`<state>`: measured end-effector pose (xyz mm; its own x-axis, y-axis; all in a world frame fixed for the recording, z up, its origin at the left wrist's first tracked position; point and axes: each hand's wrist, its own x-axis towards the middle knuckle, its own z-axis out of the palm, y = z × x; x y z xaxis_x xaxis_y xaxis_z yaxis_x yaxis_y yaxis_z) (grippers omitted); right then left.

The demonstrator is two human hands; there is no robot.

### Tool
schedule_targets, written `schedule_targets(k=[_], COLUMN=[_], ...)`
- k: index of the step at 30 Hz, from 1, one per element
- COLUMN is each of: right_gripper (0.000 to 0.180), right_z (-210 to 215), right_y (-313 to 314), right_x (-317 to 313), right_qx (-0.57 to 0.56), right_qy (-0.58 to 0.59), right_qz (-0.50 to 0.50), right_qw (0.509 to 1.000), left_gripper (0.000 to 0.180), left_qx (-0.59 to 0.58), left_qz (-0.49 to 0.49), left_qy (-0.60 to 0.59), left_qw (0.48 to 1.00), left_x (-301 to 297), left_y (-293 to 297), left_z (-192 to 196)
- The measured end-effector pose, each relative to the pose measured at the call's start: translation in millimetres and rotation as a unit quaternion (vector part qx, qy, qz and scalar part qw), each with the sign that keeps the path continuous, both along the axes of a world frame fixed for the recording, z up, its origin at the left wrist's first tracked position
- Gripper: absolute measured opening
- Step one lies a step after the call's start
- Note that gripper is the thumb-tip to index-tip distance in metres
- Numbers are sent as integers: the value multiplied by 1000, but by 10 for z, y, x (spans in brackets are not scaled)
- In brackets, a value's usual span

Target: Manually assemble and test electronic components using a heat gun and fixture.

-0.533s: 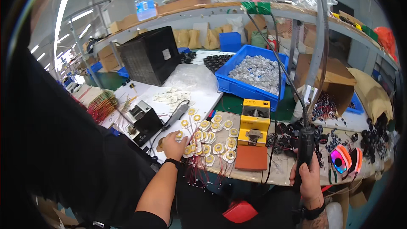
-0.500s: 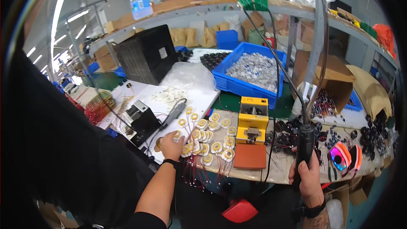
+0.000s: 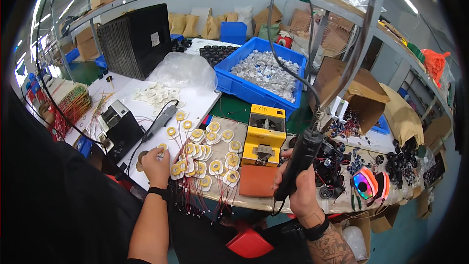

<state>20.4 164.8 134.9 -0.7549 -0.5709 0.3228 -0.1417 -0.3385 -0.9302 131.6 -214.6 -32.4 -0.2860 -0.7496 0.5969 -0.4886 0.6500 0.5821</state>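
My left hand (image 3: 156, 166), with a black wristband, is closed at the left end of the coil group. Its fingertips pinch a white disc with a yellow ring coil (image 3: 162, 147); a brownish round piece (image 3: 141, 161) shows beside the fingers. Many similar coil discs (image 3: 215, 167) lie to its right, their thin red wires hanging over the table edge. My right hand (image 3: 304, 190), wearing a black watch, is wrapped round a black corded electric screwdriver (image 3: 301, 161). The tool slants, its lower end over the orange pad (image 3: 257, 180) in front of a yellow machine (image 3: 265, 134).
A grey corded handheld tool (image 3: 161, 121) and a black box device (image 3: 117, 129) stand left. Behind is a blue bin (image 3: 229, 85) of small silvery parts. A lit fan (image 3: 364, 184) and pliers (image 3: 355, 199) lie right. A person in black (image 3: 63, 200) is close at left.
The view has shifted. My right hand has brought the electric screwdriver left toward the yellow machine, tilting it from upright to slanted. My left hand stays at the coil disc.
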Motion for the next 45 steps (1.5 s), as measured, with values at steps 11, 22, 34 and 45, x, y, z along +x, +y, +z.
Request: schedule_targets(k=[11,22,34,45], right_gripper=[98,99,102,108], right_z=[-216,-595,-602,-533], right_y=[-617,-814,-765,-570], right_x=[-738,-1026,-1012,-804], right_qx=[-96,-57,-45,75], right_qy=[0,65,29,-6], right_qz=[-53,-106,-94,-89], right_qw=[994,991,994,993], left_gripper=[25,29,31,29], left_qx=[56,15,-3,3], left_qz=[-188,-452,-383,-374], left_qy=[133,30,-17,-28], left_qw=[971,892,924,927], left_x=[30,-702,-736,-744], left_y=[1325,2113,2190,2195], left_z=[879,387,167,171])
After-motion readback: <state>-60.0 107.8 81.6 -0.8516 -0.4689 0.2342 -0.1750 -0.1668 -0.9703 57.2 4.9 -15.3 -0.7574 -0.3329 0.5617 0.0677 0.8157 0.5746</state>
